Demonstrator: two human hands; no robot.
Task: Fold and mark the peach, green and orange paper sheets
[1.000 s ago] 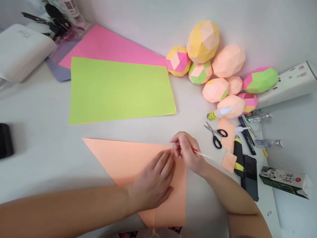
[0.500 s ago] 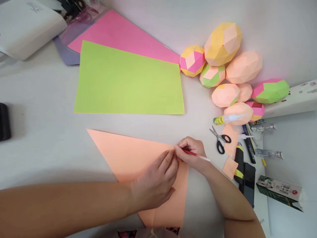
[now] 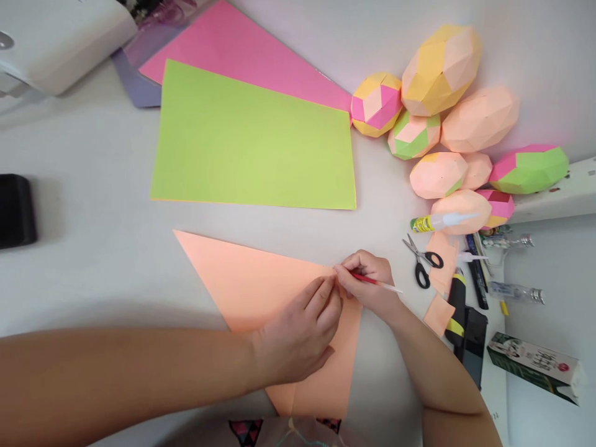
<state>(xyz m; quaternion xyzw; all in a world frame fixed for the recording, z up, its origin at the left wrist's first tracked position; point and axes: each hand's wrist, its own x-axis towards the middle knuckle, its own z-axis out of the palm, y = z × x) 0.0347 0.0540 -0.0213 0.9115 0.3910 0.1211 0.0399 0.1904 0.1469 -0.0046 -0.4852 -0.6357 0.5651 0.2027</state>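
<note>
A peach paper sheet point(image 3: 251, 267) lies in front of me, its long edge slanting across the table. My left hand point(image 3: 302, 329) rests over its middle, fingers bent and pressed together at the paper near the right corner. Beside it, my right hand point(image 3: 370, 282) is closed at that same corner, with a slim red-and-white pen point(image 3: 367, 279) in its grasp. The pen's white end sticks out over the wrist side. Both hands' fingertips almost meet, and they hide the corner itself.
Green paper point(image 3: 254, 143) overlaps pink paper point(image 3: 261, 59) at the back. Faceted paper egg shapes point(image 3: 440, 68) cluster at back right. Scissors point(image 3: 423, 261), a glue bottle point(image 3: 421, 224), a black-and-yellow cutter point(image 3: 457, 310) and a phone point(image 3: 475, 338) lie right. A black object point(image 3: 16, 211) sits left.
The whole view has shifted, so most things appear slightly farther right and higher. Both hands keep nearly the same pose at the paper's corner, and the pen stays in my right hand.
</note>
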